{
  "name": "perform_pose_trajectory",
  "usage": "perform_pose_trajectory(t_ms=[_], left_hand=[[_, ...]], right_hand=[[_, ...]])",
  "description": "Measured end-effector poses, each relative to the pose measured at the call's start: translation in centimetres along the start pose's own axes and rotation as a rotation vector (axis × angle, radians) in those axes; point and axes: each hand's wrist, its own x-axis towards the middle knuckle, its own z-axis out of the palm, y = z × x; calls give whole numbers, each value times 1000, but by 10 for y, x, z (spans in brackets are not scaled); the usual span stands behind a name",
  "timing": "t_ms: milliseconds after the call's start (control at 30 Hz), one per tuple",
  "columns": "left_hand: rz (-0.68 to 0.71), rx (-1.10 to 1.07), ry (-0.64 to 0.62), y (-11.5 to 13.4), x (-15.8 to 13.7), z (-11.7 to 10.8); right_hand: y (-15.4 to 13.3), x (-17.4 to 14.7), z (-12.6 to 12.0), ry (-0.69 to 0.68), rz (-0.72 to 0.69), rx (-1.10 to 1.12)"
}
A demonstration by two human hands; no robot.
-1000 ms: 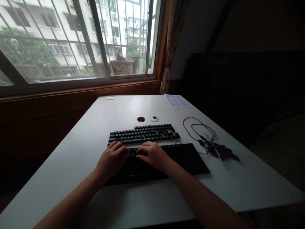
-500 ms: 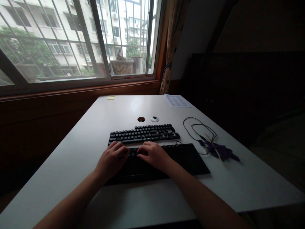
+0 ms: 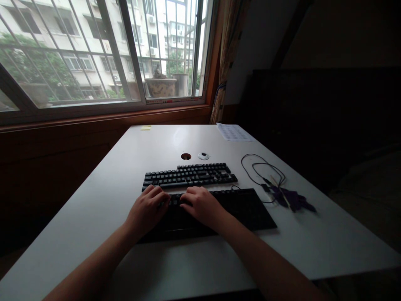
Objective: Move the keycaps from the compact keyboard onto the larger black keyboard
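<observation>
A black keyboard (image 3: 241, 211) lies flat on the white table, with a row of keycaps (image 3: 174, 200) along its far edge; much of its dark surface shows no distinct keys. My left hand (image 3: 148, 209) is over its left part, fingers curled down onto the far edge. My right hand (image 3: 202, 205) is just to the right, thumb and fingers bent close together at the same row. Whatever is between those fingertips is hidden. Directly behind, loose black keycaps (image 3: 188, 177) are laid out in keyboard-like rows.
A black cable (image 3: 263, 163) loops on the right beside a purple cloth-like item (image 3: 291, 200) with a thin stick across it. Farther back are a round hole (image 3: 186, 156), a white ring-shaped cover (image 3: 203, 156), papers (image 3: 234, 132) and yellow notes (image 3: 145, 128).
My right hand's fingers have shifted slightly at the row of keycaps, and its thumb has moved a little. My left hand and the keyboard stay in place.
</observation>
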Motion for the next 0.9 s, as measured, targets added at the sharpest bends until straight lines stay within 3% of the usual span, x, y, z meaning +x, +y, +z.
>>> perform_pose_trajectory(t_ms=[433, 900], left_hand=[[15, 23, 8, 1, 0, -1], [6, 3, -6, 3, 1, -2]], right_hand=[[-5, -3, -3, -5, 5, -84], [4, -3, 5, 102, 30, 111]])
